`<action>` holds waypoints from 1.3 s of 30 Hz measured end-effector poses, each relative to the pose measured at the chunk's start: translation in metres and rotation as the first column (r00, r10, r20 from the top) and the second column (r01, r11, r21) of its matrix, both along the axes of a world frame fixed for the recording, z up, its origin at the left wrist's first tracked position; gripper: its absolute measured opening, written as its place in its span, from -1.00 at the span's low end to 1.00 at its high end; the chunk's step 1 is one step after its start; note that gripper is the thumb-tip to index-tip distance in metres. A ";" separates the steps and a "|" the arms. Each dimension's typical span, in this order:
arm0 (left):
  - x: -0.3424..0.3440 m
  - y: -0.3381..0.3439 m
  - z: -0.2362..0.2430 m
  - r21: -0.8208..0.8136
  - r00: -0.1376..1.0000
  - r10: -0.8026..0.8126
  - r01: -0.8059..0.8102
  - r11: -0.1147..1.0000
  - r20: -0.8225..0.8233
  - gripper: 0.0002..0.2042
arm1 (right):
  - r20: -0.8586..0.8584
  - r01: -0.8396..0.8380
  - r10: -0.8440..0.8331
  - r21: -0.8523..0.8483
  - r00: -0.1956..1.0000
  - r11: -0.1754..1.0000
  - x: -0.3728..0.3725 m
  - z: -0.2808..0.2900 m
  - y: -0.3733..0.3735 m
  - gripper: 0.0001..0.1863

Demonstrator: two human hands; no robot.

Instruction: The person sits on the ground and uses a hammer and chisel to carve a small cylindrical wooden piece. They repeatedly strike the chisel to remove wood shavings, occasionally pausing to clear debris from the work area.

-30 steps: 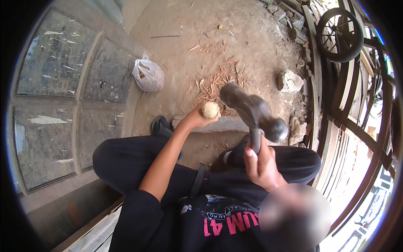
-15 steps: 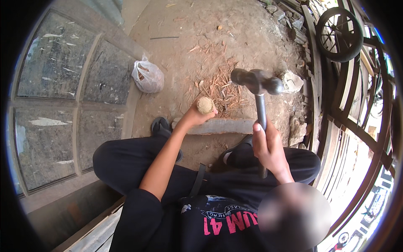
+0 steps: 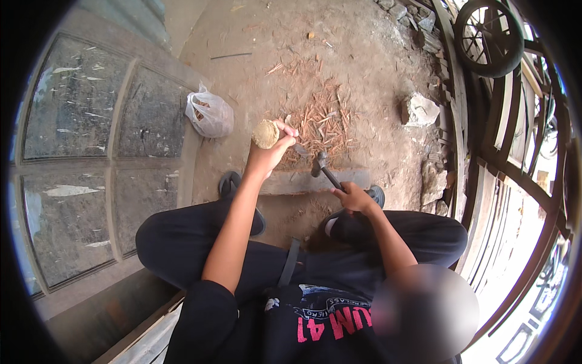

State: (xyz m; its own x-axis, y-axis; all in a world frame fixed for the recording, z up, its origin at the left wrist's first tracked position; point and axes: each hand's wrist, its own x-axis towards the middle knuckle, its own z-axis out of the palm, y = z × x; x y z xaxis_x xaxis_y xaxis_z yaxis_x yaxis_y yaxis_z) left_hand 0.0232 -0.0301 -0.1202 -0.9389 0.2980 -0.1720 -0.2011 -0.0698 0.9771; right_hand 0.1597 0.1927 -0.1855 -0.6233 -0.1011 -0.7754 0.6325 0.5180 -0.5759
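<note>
My left hand [image 3: 270, 155] is closed around a chisel, whose round, pale wooden handle end [image 3: 265, 134] faces up at me. A grey, blade-like part shows beyond the fingers, but most of the tool is hidden. In my right hand [image 3: 357, 199] is a ball-peen hammer [image 3: 329, 175], gripped by its dark handle. Its metal head is low, by the far edge of a grey wooden plank [image 3: 282, 183] lying across the ground between my feet. Reddish-brown wood chips [image 3: 327, 118] are strewn just beyond the plank.
A tied, translucent plastic bag [image 3: 210, 114] stands on the dirt at left, beside a weathered panelled door [image 3: 115, 151]. To the right are pale stones [image 3: 419, 110] and wooden framing with a black spoked wheel [image 3: 488, 37]. A thin stick [image 3: 231, 56] lies farther off.
The hammer has swung down from its raised position toward the plank, my right hand moving down and left with it. My left hand has shifted left and slightly away, tilting the chisel's handle end leftward.
</note>
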 end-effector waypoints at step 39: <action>-0.009 -0.028 -0.015 -0.006 0.984 0.179 -0.179 0.984 0.003 -0.90 | -0.545 -0.265 0.688 0.658 0.478 0.705 -0.060 -0.104 -0.086 -0.79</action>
State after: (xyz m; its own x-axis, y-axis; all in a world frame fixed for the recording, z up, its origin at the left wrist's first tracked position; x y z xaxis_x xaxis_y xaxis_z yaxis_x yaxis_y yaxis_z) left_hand 0.0140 -0.0582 -0.1354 -0.9765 0.1238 -0.1763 -0.1890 -0.0996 0.9769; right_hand 0.1001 0.1063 -0.2893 -0.9206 -0.3684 -0.1296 -0.3169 0.8986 -0.3035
